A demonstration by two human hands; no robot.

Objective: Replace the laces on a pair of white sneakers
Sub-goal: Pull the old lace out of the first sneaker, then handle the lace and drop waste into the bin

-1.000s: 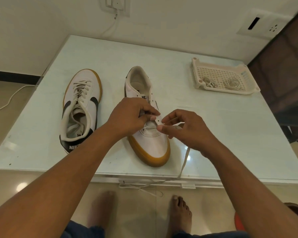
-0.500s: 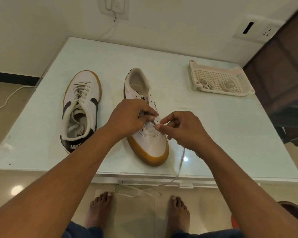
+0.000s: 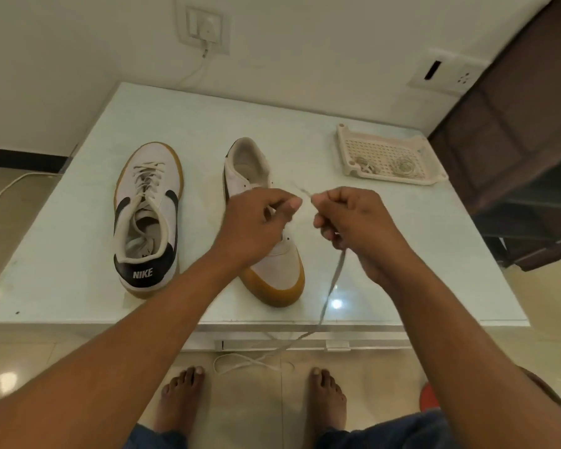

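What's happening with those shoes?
A person is lacing the unlaced sneaker in the middle of the table. The left hand and right hand pinch a lace just above it. The rest of the lace hangs from the right hand over the table edge to the floor. The other sneaker, to the left, is already laced.

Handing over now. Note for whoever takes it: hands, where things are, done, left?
Left hand and right hand: both pinch the flat white lace above the middle white gum-soled sneaker; its tail hangs off the pale table to the floor.
Done: the left white sneaker with black swoosh is laced; old or new lace, cannot tell.
Left: thread the middle sneaker; its upper eyelets are bare.
The cream perforated tray holds coiled laces.
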